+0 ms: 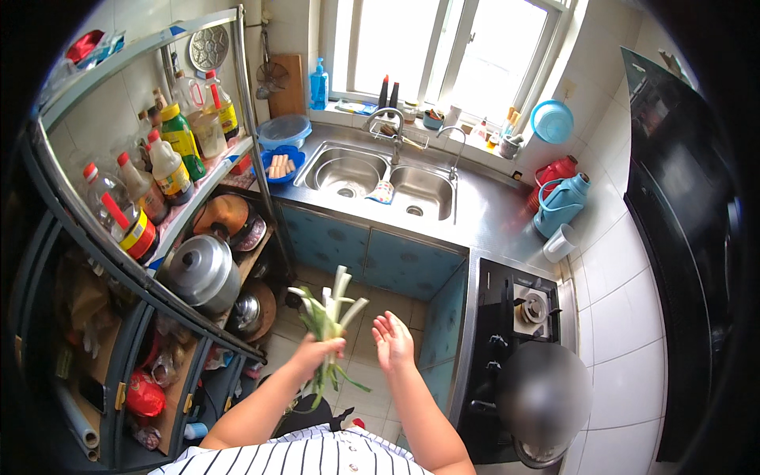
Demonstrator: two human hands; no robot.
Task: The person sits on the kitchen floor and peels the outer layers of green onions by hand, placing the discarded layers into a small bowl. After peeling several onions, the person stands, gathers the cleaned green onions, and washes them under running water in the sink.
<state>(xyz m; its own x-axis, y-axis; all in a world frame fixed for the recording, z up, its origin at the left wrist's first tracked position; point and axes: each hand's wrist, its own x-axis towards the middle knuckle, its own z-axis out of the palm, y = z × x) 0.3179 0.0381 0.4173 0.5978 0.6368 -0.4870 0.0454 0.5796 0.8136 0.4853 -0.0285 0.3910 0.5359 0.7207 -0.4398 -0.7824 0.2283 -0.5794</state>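
Note:
My left hand (322,349) grips a bunch of scallions (330,313) around the middle. Their white ends point up and away from me, and the green leaves hang below the fist. To the right of the bunch, my right hand (393,343) is raised with the palm turned up and the fingers slightly curled; nothing rests in it. A gap separates this hand from the scallions. Both hands are above the tiled floor (368,380), in front of the blue cabinet doors (409,261).
Ahead is a double-bowl sink (350,172), with a blue basin (297,171) beside it. A metal shelf rack (205,169) with sauce bottles and a lidded pot (202,273) stands left. At right are a gas stove (493,332), thermos flasks (561,205) and a range hood (671,249).

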